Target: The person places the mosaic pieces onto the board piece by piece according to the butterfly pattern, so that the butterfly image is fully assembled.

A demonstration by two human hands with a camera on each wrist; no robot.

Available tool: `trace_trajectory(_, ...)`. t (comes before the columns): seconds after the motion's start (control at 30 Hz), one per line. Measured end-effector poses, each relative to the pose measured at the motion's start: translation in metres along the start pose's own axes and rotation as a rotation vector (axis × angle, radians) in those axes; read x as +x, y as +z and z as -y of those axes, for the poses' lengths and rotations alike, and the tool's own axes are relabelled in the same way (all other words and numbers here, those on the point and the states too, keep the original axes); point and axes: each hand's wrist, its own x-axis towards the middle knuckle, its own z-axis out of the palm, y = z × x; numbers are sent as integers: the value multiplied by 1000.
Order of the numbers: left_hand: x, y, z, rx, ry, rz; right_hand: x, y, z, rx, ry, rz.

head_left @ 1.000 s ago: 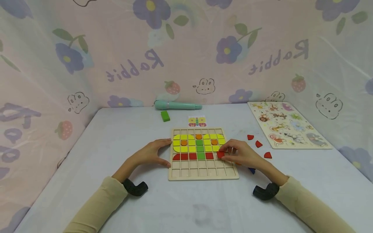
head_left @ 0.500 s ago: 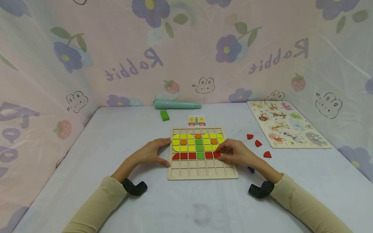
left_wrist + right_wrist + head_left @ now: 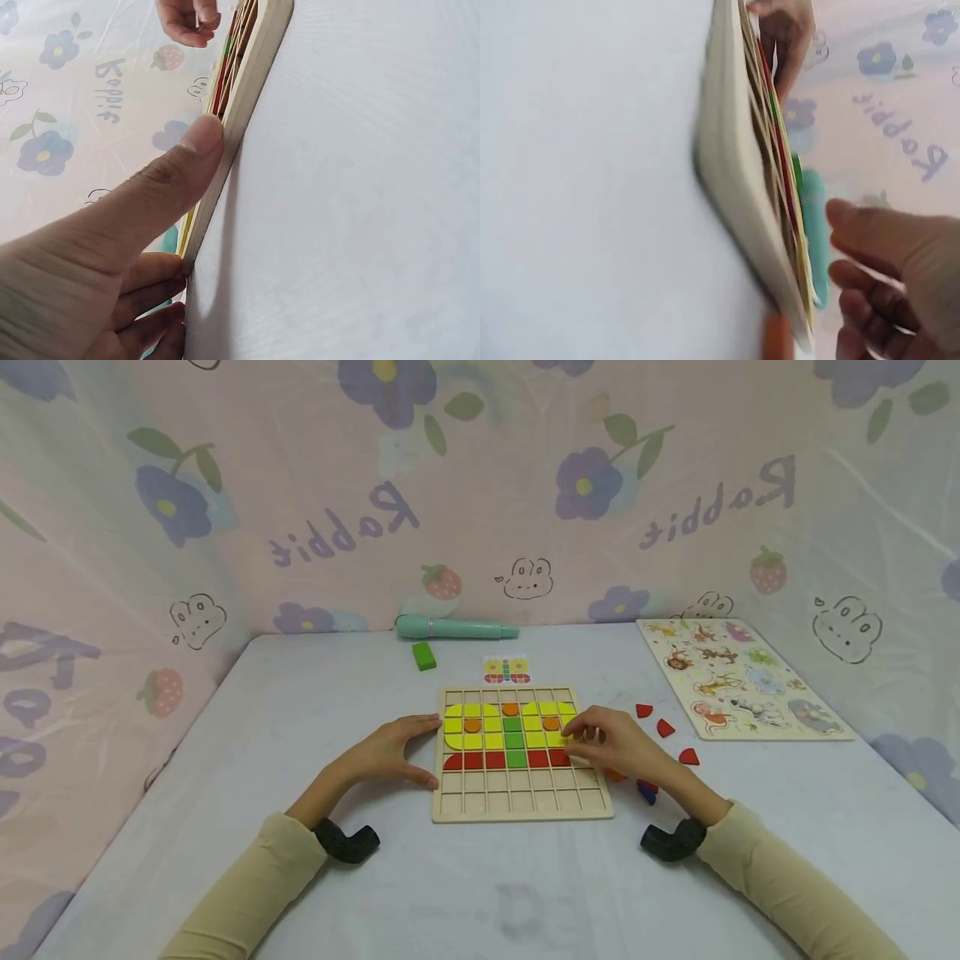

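Note:
A wooden grid board (image 3: 522,806) lies on the table, its cells partly filled with yellow, orange, green and red tiles. My left hand (image 3: 388,750) rests at its left edge. In the left wrist view the thumb (image 3: 201,139) presses the board's side, with the fingertips farther along the same edge. My right hand (image 3: 611,742) hovers over the right side, thumb and fingers loosely bent and holding nothing. Just left of its fingertips, a red square tile (image 3: 559,757) sits in the row of red tiles.
Several loose tiles lie right of the board: red quarter-rounds (image 3: 665,727), an orange piece (image 3: 615,774) and a blue piece (image 3: 647,794). Behind are a butterfly pattern card (image 3: 506,669), a green block (image 3: 423,656) and a turquoise tapered stick (image 3: 453,627). An animal puzzle (image 3: 742,681) lies back right.
My right hand has set the red square tile into the row, let go of it and lifted slightly away. My left hand has stayed at the board's edge.

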Motion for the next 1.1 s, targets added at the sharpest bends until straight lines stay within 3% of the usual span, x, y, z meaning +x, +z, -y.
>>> trace_trajectory(0.13,1,1,1,-8,-3,2,3,-20,-17,-127,145,-109)
trace_trajectory(0.2,2,1,2,-12,-3,3,3,-31,-28,-208,266,-127)
trace_trajectory(0.33,2,1,1,-16,-5,5,0,-47,-45,-320,501,-52)
trace_trajectory(0.4,2,1,1,-14,-6,6,-2,-51,-50,-329,552,6)
trace_trajectory(0.67,1,0,0,-14,-2,6,-4,-54,-61,-241,406,78)
trace_trajectory(0.9,2,0,2,-14,-3,10,-6,-55,-60,-234,426,101)
trace_trajectory(1.1,2,0,2,-21,1,7,-5,-54,-58,-252,347,90)
